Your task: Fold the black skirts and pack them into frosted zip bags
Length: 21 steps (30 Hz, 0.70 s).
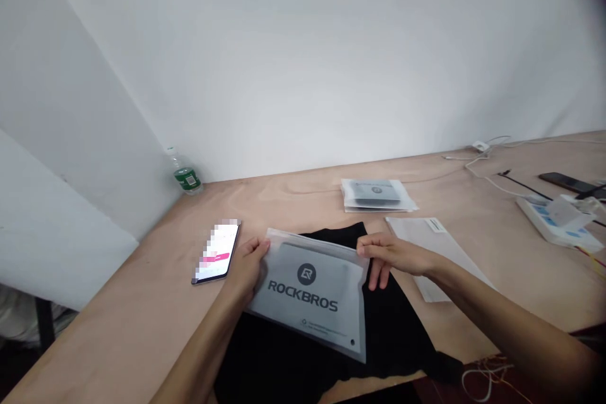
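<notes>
- White walls point(284, 57) meet in a corner at the far left, and a bare wooden table point(127, 322) runs along them.
- A plastic water bottle point(186, 177) with a green label stands in that corner at the table's back edge.
- A smartphone point(216, 251) lies face up, its screen lit and blurred, just beside the left hand point(249, 263).
- The left hand's fingers are curled, gripping the left edge of a frosted ROCKBROS bag point(307, 293). Its contents are hard to make out.
- The bag lies on a black cloth point(265, 366), which spreads out beneath it.
- The right hand point(395, 254) has its fingers closed on the bag's upper right corner.
- Further back sits a stack of sealed grey packets point(376, 196); a translucent sheet point(430, 252) lies nearer.
- At the far right are a white cable point(483, 167), a power strip point(553, 224) and a dark phone point(563, 182).
</notes>
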Tool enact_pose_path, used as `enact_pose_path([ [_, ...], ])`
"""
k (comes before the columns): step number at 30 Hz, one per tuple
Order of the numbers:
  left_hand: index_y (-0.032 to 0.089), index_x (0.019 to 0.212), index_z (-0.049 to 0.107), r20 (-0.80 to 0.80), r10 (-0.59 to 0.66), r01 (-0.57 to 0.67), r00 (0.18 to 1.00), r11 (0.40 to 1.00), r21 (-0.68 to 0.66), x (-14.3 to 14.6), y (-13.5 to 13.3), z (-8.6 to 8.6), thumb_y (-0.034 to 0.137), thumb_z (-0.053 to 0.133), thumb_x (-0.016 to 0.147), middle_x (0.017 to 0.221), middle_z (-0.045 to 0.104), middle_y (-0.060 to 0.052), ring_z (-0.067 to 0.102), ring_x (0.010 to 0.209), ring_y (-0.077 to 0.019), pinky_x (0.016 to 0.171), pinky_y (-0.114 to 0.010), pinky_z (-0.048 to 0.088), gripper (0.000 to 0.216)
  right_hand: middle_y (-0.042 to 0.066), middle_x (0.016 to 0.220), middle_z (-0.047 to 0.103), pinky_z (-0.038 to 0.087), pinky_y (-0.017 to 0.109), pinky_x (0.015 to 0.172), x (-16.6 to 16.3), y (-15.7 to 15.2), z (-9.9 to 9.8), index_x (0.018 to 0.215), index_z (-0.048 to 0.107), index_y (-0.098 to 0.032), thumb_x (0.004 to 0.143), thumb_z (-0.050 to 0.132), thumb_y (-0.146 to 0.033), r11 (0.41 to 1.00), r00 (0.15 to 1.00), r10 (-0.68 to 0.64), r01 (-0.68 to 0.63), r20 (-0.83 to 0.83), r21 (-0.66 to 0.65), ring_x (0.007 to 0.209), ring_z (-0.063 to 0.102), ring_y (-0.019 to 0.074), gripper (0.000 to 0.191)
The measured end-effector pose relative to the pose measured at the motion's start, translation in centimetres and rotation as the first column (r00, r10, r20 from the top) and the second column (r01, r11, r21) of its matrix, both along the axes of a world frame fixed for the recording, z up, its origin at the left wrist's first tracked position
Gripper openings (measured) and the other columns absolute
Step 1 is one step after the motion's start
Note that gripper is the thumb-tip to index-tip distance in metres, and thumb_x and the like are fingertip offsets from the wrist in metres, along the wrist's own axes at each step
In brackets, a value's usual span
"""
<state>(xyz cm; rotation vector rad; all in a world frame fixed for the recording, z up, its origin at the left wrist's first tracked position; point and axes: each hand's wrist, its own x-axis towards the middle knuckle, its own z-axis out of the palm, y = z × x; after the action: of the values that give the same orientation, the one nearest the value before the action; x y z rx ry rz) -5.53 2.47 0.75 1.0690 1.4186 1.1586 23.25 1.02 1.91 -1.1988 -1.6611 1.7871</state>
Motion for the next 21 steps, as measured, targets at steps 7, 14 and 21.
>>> enact_pose_path([
  [7, 0.021, 0.087, 0.051, 0.244, 0.265, -0.281, 0.933, 0.959, 0.033, 4.8, -3.2, 0.4, 0.040, 0.050, 0.074, 0.071, 0.060, 0.003, 0.060, 0.066, -0.0127, 0.062, -0.026, 0.049, 0.023, 0.009, 0.110, 0.062, 0.051, 0.035, 0.075, -2.9, -1.7, -0.9, 0.110, 0.047, -0.022, 0.085, 0.033, -0.053, 0.883, 0.721, -0.468, 0.394, -0.510, -0.253, 0.091, 0.063, 0.0211, 0.043],
  [14, 0.023, 0.101, 0.053, 0.450, 0.067, -0.081, 0.890, 0.997, 0.013, 7.8, -9.0, -0.7, 0.042, 0.056, 0.078, 0.106, 0.062, -0.005, 0.061, 0.092, -0.0196, 0.072, -0.030, 0.051, 0.030, 0.014, 0.129, 0.050, 0.050, 0.043, 0.081, -5.8, -4.5, -2.3, 0.127, 0.036, -0.016, 0.082, 0.047, -0.042, 0.739, 0.584, -0.672, 0.494, -0.455, -0.458, 0.109, 0.055, 0.0286, 0.054],
  [21, 0.019, 0.089, 0.065, -0.091, -0.093, 0.105, 0.992, 0.984, 0.143, 3.4, -5.6, 2.9, 0.035, 0.065, 0.071, 0.085, 0.067, -0.002, 0.056, 0.064, -0.0115, 0.052, -0.020, 0.040, 0.024, 0.009, 0.100, 0.069, 0.048, 0.041, 0.085, -4.4, -4.4, -0.8, 0.104, 0.057, -0.017, 0.073, 0.065, -0.029, 0.804, 0.630, -0.589, 0.397, -0.505, -0.443, 0.092, 0.064, 0.0260, 0.034],
])
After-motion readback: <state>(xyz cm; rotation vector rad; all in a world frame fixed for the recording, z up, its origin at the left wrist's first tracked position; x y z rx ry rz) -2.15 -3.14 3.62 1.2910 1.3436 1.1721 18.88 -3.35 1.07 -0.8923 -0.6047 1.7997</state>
